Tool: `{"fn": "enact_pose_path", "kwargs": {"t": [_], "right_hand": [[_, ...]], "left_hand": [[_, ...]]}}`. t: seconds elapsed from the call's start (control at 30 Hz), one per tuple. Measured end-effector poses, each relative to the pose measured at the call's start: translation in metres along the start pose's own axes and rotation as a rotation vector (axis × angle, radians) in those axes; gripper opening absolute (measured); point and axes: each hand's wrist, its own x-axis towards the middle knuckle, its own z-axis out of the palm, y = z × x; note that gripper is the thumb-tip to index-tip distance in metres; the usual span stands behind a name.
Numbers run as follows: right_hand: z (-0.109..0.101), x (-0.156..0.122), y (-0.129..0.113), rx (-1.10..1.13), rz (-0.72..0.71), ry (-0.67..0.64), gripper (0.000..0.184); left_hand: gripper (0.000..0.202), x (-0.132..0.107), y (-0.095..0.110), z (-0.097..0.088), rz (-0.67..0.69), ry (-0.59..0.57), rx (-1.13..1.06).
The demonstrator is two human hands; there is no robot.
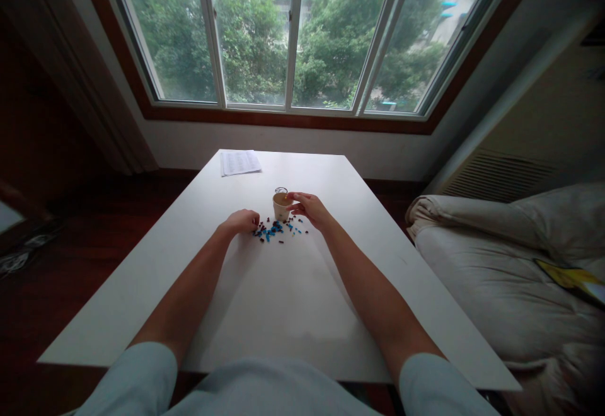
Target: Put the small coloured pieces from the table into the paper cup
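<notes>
A paper cup stands upright on the white table. My right hand reaches over the cup's right rim, fingertips pinched around what looks like a small yellow piece. In front of the cup lies a loose scatter of small blue and dark red pieces, too small for me to tell their kind. My left hand rests at the left edge of this scatter with its fingers curled together. Whatever those fingers hold is hidden. Behind the cup is a small dark-outlined loop-like item, unclear at this size.
Printed sheets of paper lie at the far left corner of the white table. To the right is a pale padded sofa with a yellow and black item on it. A window fills the wall beyond.
</notes>
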Motion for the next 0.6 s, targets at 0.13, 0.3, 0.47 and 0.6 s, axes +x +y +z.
{"fn": "enact_pose_path", "kwargs": {"t": [0.13, 0.3, 0.47, 0.6], "right_hand": [[-0.002, 0.002, -0.001, -0.051, -0.024, 0.027, 0.023], [-0.012, 0.001, -0.005, -0.294, -0.099, 0.036, 0.019], [-0.022, -0.007, -0.007, -0.851, 0.021, -0.186, 0.016], [-0.018, -0.013, -0.002, -1.085, 0.124, -0.392, 0.006]], "left_hand": [[0.021, 0.0, 0.001, 0.0, -0.007, 0.005, 0.006], [0.021, 0.001, 0.001, 0.001, -0.029, 0.02, -0.004], [0.022, 0.004, -0.004, 0.005, -0.057, 0.047, -0.007], [0.022, 0.006, -0.008, 0.007, -0.069, 0.075, -0.028]]}}
